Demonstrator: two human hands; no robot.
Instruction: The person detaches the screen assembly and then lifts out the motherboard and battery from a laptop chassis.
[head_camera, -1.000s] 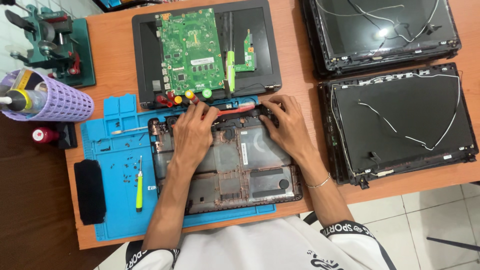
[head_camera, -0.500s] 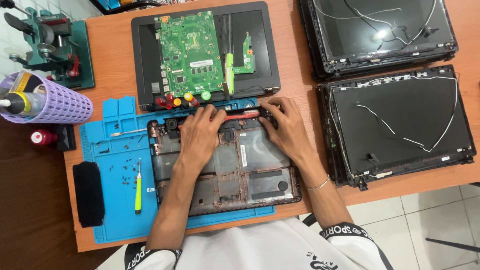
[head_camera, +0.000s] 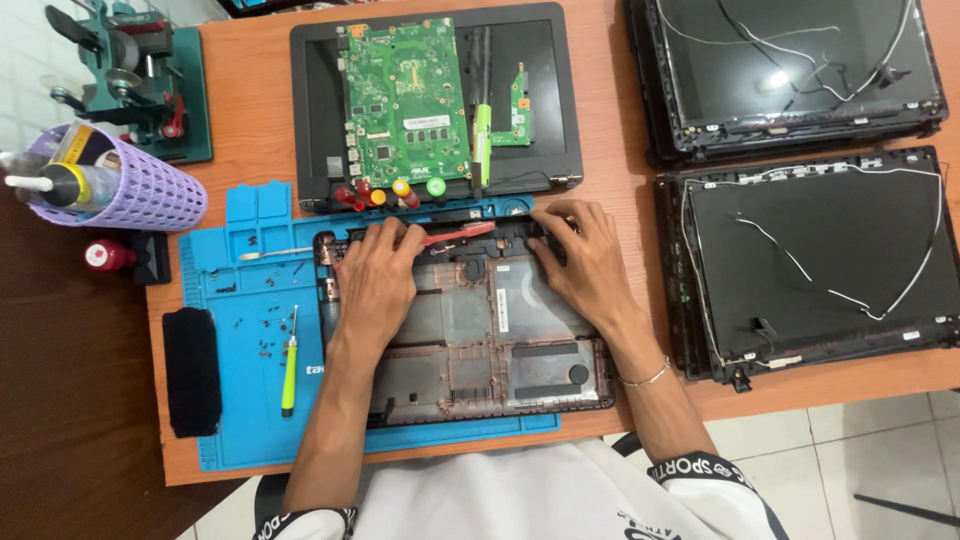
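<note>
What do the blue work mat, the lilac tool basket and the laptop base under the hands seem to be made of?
Blue work mat: probably silicone, matte, with moulded compartments.
Lilac tool basket: likely plastic, a uniform perforated grid.
Laptop base: apparently dark moulded plastic, with ribs and a dull sheen.

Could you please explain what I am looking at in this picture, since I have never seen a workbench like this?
This is one view from a camera worn on a person's head, looking down at their own two bare hands. Both rest on an opened laptop base lying on a blue mat. The left hand and right hand press along the base's far edge, either side of a red tool; whether either hand grips it is unclear. Beyond lies a green circuit board on a laptop shell. Two screen lids sit to the right, a purple basket to the left, and a green-handled screwdriver on the mat.
</note>
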